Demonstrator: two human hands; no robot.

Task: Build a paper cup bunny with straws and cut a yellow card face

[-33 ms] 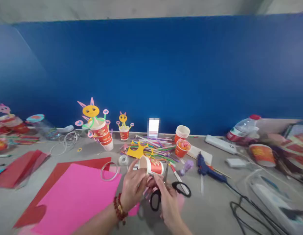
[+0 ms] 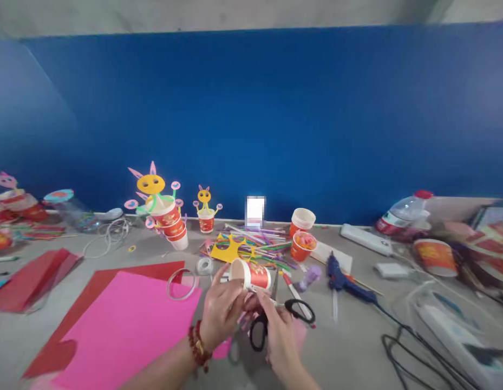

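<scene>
Above table [image 2: 336,352], left hand [image 2: 222,310] clamped on paper cup [image 2: 259,276]; right hand [image 2: 282,337] fingers, can't tell; slip could nick cup on scissors [image 2: 291,305].

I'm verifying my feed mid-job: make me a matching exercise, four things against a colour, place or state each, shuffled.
Things
1. Paper cup nearest the hands
2. Hot glue gun
3. Bright pink sheet
4. Scissors

Descriptions
A. Overlapping a red sheet
B. Black-handled
C. Tipped sideways, held by the left hand
D. Dark blue, with a cord

Pairs: 1-C, 2-D, 3-A, 4-B
</scene>
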